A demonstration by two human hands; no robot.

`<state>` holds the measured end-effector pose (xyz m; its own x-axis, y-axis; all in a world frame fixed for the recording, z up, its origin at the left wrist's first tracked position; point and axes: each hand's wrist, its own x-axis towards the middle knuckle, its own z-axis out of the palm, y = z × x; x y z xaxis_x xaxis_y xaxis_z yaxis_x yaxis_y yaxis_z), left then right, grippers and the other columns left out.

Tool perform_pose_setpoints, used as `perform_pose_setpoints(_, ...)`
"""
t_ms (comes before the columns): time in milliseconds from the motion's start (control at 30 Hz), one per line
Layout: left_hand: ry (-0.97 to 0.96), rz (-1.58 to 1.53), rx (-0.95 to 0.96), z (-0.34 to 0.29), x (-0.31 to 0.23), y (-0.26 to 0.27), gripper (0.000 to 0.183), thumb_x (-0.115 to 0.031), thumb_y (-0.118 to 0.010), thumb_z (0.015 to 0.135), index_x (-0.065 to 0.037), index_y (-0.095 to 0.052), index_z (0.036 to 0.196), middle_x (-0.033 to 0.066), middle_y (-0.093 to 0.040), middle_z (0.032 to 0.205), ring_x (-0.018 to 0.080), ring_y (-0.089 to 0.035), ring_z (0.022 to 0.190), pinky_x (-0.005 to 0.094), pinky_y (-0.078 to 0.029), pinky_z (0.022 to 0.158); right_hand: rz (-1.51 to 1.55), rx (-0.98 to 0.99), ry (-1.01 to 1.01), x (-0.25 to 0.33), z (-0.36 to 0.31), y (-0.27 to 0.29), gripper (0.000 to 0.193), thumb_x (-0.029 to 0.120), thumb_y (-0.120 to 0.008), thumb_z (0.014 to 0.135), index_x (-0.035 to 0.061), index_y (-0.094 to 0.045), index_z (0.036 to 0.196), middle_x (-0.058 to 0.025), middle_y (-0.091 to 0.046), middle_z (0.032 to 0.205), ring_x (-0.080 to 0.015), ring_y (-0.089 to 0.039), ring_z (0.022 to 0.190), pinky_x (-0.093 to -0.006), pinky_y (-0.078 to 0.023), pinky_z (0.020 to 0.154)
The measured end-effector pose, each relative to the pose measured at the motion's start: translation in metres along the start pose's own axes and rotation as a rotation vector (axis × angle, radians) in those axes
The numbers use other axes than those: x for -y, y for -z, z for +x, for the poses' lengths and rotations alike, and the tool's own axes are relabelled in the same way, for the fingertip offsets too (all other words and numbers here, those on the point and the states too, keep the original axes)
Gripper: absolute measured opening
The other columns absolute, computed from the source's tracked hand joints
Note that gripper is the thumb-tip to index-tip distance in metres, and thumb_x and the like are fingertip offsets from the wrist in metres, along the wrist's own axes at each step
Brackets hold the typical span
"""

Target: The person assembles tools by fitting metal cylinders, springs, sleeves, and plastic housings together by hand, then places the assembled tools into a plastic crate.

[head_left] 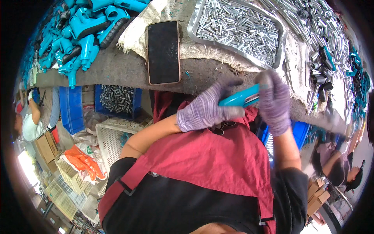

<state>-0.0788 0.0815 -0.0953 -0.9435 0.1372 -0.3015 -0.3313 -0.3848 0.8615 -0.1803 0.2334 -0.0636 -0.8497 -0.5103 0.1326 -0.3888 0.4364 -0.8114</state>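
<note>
Both hands wear purple-and-white knit gloves and are raised in front of my red apron. My left hand (202, 108) is closed round one end of a teal plastic tool housing (242, 96), its thumb along the near side. My right hand (274, 103) grips the other end from the right, and motion smears its fingertips. Whether a small part sits inside the right fingers is hidden. Just beyond the hands, on the bench, stands a metal tray (191, 31) of small silver pins (237, 29).
A phone (163, 52) lies on the grey bench cloth (128, 66). Teal housings (83, 35) are heaped at the far left, metal rods and black-ended parts (317, 46) at the right. Below the bench are a blue bin (117, 99) of metal parts and a white crate (111, 136). People work at both sides.
</note>
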Motion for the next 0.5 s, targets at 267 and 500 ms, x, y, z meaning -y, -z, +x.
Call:
perform_pose_setpoints(267,0.193,-0.186,0.139,0.004,-0.003,0.005,0.054,-0.03,-0.064,0.08,-0.006,-0.042,0.122,0.0007,-0.049,0.068,0.0044,-0.04,0.043,0.018,-0.031,0.037,0.073,0.229,-0.101,-0.02,0.03,0.006,0.032,0.033,-0.051,0.089,0.0022,-0.06,0.084,-0.0155,-0.055,0.068,-0.0285,-0.056,0.064,-0.0329,-0.044,0.06)
perform_pose_setpoints(500,0.098,-0.206,0.022,0.009,-0.004,0.017,0.043,-0.031,-0.062,0.082,-0.005,-0.045,0.111,-0.0007,-0.048,0.065,0.0032,-0.039,0.042,0.0178,-0.03,0.037,-0.991,0.065,0.312,-0.075,0.099,0.002,0.025,0.02,-0.055,0.084,0.0136,-0.057,0.107,-0.0112,-0.06,0.093,-0.0321,-0.058,0.087,-0.0398,-0.047,0.074)
